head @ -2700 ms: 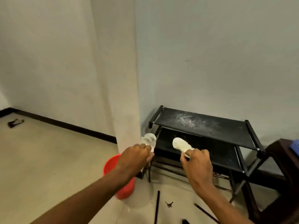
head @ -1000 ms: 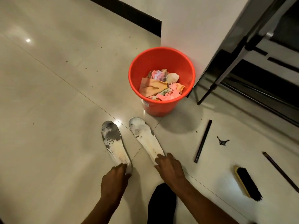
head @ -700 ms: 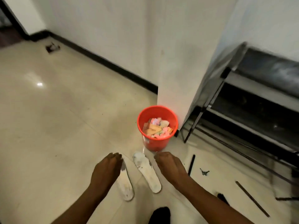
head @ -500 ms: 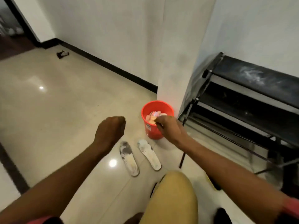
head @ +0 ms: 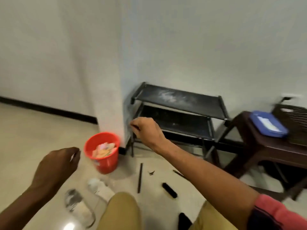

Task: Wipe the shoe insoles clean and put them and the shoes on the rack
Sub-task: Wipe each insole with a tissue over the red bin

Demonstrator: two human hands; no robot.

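White insoles [head: 89, 199] lie on the floor below both loosely curled, empty hands, left grip [head: 56, 165] nearer.

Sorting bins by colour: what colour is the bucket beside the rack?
Red-orange; the bucket shows clearly in the head view.

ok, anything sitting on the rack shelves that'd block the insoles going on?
Nothing visible. Both shelves of the black shoe rack look bare apart from whitish dust marks on top. The two insoles lie on the floor by the red bucket, which stands left of the rack.
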